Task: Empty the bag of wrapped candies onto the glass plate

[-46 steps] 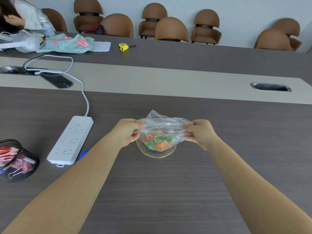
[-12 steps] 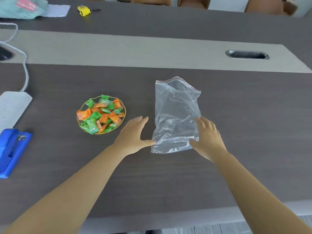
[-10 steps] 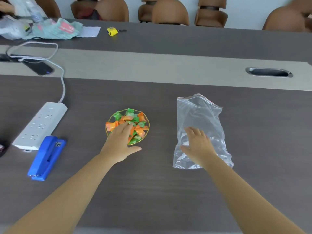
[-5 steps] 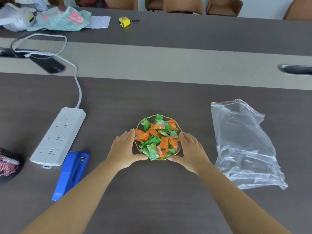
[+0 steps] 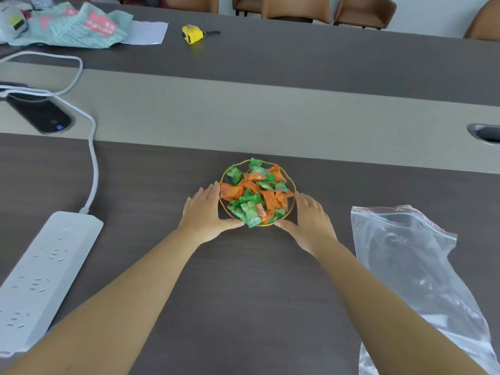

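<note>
Dark table (image 5: 243, 307) carries the glass plate (image 5: 292, 188) heaped with candies (image 5: 254, 196); both hands, left hand (image 5: 203, 212) and right hand (image 5: 308, 220), cup its rim with open fingers (image 5: 209, 188), likely steadying it; emptied bag (image 5: 422, 272) lies aside.

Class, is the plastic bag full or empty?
Empty: the plastic bag lies flat and see-through on the table, and the candies are heaped on the glass plate.

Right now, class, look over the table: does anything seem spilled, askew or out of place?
Nothing is spilled. The candies sit heaped on the glass plate, though one green wrapper pokes over its near rim. The left hand and right hand cup the plate's sides. The empty bag lies crumpled to the right.
</note>
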Motion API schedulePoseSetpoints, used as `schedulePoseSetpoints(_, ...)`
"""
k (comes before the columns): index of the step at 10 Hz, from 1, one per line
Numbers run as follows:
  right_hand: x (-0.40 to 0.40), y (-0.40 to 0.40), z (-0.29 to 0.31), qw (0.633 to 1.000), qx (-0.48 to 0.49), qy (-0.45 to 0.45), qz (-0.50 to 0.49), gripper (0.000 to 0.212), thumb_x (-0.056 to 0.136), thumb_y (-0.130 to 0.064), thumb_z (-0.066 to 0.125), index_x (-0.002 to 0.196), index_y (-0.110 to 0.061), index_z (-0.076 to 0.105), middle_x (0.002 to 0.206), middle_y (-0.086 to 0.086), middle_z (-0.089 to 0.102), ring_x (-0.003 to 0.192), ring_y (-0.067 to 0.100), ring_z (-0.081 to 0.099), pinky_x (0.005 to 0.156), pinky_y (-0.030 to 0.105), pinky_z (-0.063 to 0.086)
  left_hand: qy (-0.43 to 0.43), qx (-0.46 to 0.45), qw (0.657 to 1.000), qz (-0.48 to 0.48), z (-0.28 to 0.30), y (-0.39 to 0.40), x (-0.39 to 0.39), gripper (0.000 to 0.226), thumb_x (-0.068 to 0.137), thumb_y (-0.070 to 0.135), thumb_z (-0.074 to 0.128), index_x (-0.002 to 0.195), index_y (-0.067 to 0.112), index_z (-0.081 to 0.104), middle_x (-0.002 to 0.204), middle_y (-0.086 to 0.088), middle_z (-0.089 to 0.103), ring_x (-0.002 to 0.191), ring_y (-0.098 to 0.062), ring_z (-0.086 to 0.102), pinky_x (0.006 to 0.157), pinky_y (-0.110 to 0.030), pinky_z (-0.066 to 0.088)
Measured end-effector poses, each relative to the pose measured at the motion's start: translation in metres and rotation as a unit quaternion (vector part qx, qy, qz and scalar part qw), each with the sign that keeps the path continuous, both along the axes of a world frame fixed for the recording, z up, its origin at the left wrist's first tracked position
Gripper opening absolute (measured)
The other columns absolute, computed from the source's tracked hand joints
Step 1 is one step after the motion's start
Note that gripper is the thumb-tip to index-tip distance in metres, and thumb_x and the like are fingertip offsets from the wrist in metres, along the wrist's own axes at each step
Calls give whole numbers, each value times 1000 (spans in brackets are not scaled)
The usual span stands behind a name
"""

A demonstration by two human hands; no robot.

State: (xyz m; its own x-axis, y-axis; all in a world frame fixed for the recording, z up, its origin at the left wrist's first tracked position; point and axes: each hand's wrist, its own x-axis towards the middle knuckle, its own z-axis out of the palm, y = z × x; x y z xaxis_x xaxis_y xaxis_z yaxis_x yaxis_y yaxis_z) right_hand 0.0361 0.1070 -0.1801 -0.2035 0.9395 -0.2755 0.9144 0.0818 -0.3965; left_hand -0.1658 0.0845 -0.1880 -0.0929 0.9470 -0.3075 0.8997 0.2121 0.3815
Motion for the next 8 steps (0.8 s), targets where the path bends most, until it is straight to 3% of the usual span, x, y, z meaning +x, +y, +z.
schedulePoseSetpoints(1,-5,47,-7,999,13,32,-5,73,83,-43,53,142,-13,24,150,9,33,139,27,27,113,40,26,-18,25,999,26,-9,49,-5,106,67,58,64,147,10,14,152,-9,33,142,-30,24,116,-49,21)
schedulePoseSetpoints(2,-10,92,-14,998,22,56,-2,71,83,-44,52,141,-12,26,144,11,41,135,29,32,111,42,30,-32,65,997,37,-19,96,-13,91,62,61,65,134,15,36,137,-5,51,131,-29,40,109,-51,29)
schedulePoseSetpoints(3,-15,133,-20,997,23,71,-4,67,80,-46,54,134,-12,33,136,11,47,130,30,36,109,44,32,-53,88,994,44,-22,138,-18,78,60,58,67,122,18,45,129,-2,55,124,-26,46,105,-46,33)
schedulePoseSetpoints(4,-23,168,-25,996,35,81,-11,70,78,-48,56,134,-11,33,136,14,46,130,32,36,108,45,31,-80,102,991,42,-23,172,-22,86,49,65,59,120,17,47,127,-4,57,121,-27,49,102,-45,38)
schedulePoseSetpoints(6,-31,221,-35,995,54,84,-30,77,79,-49,54,139,-10,27,142,16,41,134,33,32,111,44,28,-63,83,992,68,-26,220,-28,100,49,71,54,133,18,38,139,-6,49,130,-29,42,107,-49,33)
schedulePoseSetpoints(8,-36,223,-29,991,65,98,-57,78,87,-40,48,145,-7,9,154,14,21,142,28,16,115,40,17,-71,92,987,110,-18,222,-16,108,70,57,62,149,13,3,157,-10,21,145,-28,17,117,-47,16)
